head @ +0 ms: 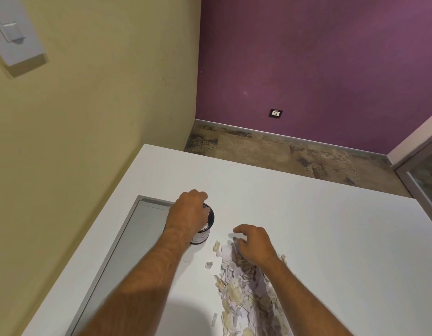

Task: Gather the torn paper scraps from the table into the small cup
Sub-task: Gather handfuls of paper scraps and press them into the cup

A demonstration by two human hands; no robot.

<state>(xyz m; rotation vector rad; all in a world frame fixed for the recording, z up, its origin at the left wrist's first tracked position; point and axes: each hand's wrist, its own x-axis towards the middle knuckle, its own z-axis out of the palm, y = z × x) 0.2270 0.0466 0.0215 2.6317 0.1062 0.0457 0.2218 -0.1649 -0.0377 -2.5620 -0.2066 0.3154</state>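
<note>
Clearly the scraps [244, 287] were the light, limp sort of thing: thin torn paper, white and tan, lying in a loose heap on the table [307, 226] near its front edge, with a few strays [208, 265] between the heap and the cup [205, 229]. Such bits would weigh almost nothing, bend at a touch and probably slide on the smooth top, so a pinch of several at once, or a raking sweep of curled fingers from the heap's far end, looked the best way to take them; single flat pieces would likely need a fingernail under an edge. The cup stood just left of the heap's far end, beside a grey inset panel [137, 229]. The left hand [189, 214] lay over its rim with fingers curled down round it, seemingly steadying it; being small and light, it could tip easily. The right hand [255, 242] hovered over the heap's far end, fingers loosely bent and spread, holding nothing that could be made out.
</note>
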